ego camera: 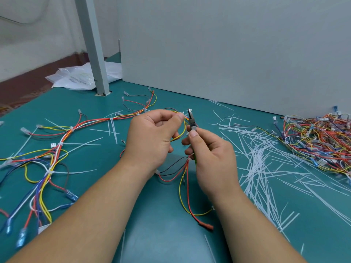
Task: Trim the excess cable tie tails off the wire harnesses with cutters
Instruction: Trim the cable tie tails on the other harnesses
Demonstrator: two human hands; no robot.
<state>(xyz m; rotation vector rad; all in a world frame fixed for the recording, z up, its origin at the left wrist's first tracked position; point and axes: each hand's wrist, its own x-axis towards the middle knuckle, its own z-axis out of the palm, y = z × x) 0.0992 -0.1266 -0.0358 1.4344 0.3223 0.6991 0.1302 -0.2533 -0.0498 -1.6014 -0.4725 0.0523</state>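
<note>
My left hand (152, 135) pinches a wire harness (181, 133) of yellow, red and black wires between thumb and fingertips, lifted above the green table (167, 95). My right hand (210, 152) grips small cutters (191, 120) with green handles, jaws pointing up right beside the pinched spot near a white cable tie. The harness trails down below both hands to a red terminal (206, 224). Whether the jaws touch the tie is hidden by my left fingertips.
Long harnesses (55, 149) with white ties and uncut tails spread across the left. Cut white tie tails (260, 164) litter the right. A tangled harness pile (319, 141) lies far right. A grey post (95, 54), plastic bags (76, 76) and a grey wall panel (228, 44) stand behind.
</note>
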